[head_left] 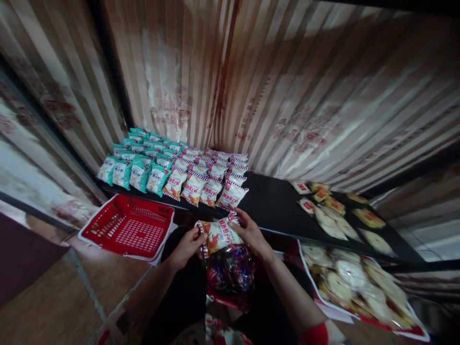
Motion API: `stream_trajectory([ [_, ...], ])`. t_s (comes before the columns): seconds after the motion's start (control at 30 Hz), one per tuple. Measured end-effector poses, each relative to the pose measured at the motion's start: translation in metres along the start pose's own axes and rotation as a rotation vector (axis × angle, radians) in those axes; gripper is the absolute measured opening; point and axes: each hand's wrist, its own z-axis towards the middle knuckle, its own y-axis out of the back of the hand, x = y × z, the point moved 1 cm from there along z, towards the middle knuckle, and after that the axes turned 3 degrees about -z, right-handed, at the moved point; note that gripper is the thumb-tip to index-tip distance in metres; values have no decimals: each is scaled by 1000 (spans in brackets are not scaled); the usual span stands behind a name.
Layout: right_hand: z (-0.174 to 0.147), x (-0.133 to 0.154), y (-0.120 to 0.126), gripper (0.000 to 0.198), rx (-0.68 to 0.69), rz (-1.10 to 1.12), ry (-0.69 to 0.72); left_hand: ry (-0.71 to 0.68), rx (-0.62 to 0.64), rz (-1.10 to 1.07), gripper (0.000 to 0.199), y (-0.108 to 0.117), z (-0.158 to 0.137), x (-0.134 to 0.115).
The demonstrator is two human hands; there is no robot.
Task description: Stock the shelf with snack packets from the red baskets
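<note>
A white and orange snack bag (219, 235) with striped ends is held level between my two hands, just in front of the shelf. My left hand (189, 245) pinches its left end, while my right hand (251, 232) grips the right end. Below it, dark blue and red shiny packages (230, 270) sit near my lap. On the shelf past my hands stand rows of matching white snack bags (210, 191), with teal snack bags (139, 173) lined up to their left.
A red plastic basket (138, 227) with nothing in it stands at the left below the black shelf (268, 203). Flat packaged foods (330, 218) lie on the shelf's right part. Another basket (305, 268) at right holds round, pale packages. Striped curtains (287, 96) hang behind.
</note>
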Motion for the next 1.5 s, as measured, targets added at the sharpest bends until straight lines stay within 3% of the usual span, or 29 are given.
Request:
stream_trajectory([
  [0.1,12,18,-8,70,31,-4,63,-2,-35,-112,49,3,3,2],
  [0.23,24,28,-16,66,8,69,137,-43,-180,-322,49,6,15,11],
  [0.4,22,2,-29,71,-158,183,131,-76,-296,-487,51,0,28,16],
  [0.53,11,-16,-49,63,-34,168,101,-104,-260,-455,50,-11,38,13],
  [0.67,15,-14,-52,54,-144,6,139,-71,-256,-316,43,-15,50,15],
  [0.77,28,-9,-45,49,-232,-129,198,-89,-370,-113,30,-7,61,18],
  [0.87,41,-9,-39,47,-279,-304,235,-292,-562,203,21,5,69,14],
  [0.97,51,-11,-38,44,-342,-436,288,-549,-748,512,25,16,77,2],
  [1.03,56,-13,-41,41,-376,-504,322,-635,-816,650,32,22,83,-7],
  [1.17,63,-15,-48,33,-413,-664,364,-724,-813,858,39,31,101,-22],
  [1.3,69,-19,-51,27,-472,-786,381,-733,-772,934,41,35,116,-28],
  [1.5,77,-25,-53,34,-500,-828,404,-833,-784,993,37,27,111,-20],
])
